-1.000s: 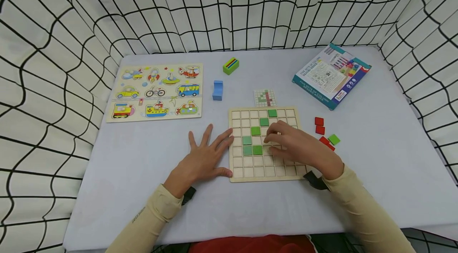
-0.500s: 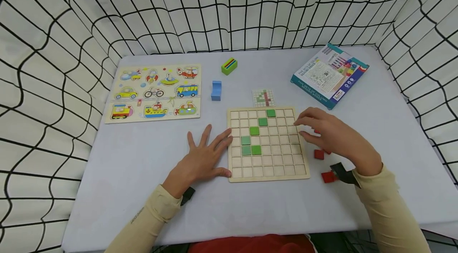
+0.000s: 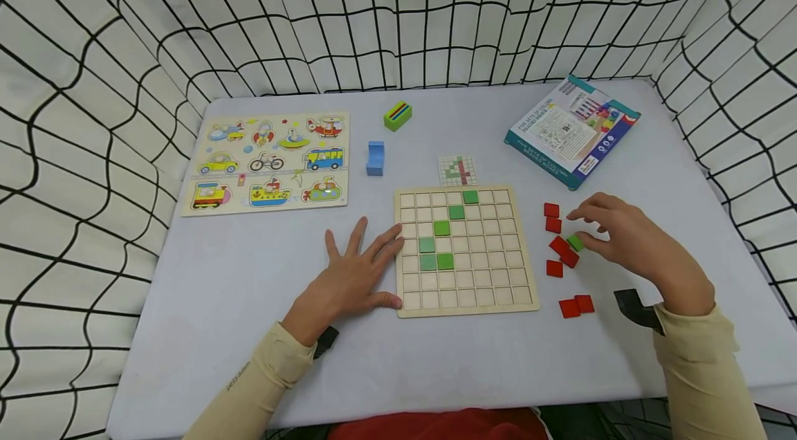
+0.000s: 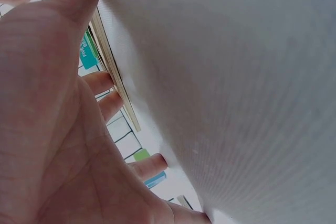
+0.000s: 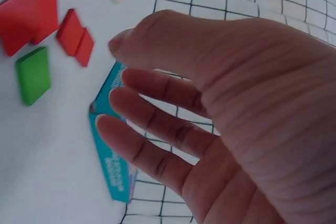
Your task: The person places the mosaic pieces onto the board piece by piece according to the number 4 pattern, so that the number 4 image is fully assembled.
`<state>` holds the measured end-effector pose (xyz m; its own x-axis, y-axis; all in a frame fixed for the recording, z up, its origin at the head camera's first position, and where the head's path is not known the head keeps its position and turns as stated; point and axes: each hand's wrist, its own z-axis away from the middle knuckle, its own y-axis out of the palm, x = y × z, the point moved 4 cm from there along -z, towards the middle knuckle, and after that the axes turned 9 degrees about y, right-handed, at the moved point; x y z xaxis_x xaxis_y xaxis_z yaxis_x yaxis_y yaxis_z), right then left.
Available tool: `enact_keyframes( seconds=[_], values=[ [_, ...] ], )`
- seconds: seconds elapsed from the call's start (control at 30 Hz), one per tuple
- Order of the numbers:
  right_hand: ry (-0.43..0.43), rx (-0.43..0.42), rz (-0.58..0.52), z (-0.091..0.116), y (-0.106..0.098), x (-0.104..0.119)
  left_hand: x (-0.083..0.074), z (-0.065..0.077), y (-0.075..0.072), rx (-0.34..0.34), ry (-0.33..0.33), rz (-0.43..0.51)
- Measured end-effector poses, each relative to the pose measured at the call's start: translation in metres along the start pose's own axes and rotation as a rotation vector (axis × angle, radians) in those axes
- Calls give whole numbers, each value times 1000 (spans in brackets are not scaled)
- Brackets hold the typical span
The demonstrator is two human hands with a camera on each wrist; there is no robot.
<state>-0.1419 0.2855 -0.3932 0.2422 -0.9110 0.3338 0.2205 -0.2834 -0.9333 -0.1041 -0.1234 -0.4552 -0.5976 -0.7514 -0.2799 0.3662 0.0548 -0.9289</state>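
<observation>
A wooden grid board (image 3: 486,281) lies in the middle of the table, several light and dark green square tiles set in its cells. With fingers spread, my left hand (image 3: 355,281) rests at the board's left edge, its thumb and two fingertips touching the rim. To the right of the board, my right hand (image 3: 635,239) hovers with relaxed fingers beside a loose green tile (image 3: 575,242). Nothing sits between its thumb and fingers in the right wrist view, where the green tile (image 5: 33,76) lies off to the left. Several red tiles (image 3: 554,268) are scattered near it.
Behind the board lies a small pattern card (image 3: 457,171). A teal-edged box (image 3: 569,132) is at back right. A picture puzzle board (image 3: 268,162) occupies the left, with a blue block (image 3: 376,158) and a green block (image 3: 397,115) nearby. Black netting surrounds the table.
My right hand has moved right, from above the board to beside the loose green tile, uncovering the board's right side and the red tiles. The left hand stays in place.
</observation>
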Motion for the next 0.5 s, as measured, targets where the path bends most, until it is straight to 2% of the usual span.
enact_keyframes(
  seconds=[0.13, 0.23, 0.5],
  values=[
    [88, 95, -20, 0, 13, -16, 0, 1, -1, -7, 2, 12],
    [117, 141, -50, -1, 23, -24, -1, 1, -2, -5, -2, 19],
    [107, 136, -84, -4, 33, -29, 0, 1, -1, -7, 4, 14]
  ],
)
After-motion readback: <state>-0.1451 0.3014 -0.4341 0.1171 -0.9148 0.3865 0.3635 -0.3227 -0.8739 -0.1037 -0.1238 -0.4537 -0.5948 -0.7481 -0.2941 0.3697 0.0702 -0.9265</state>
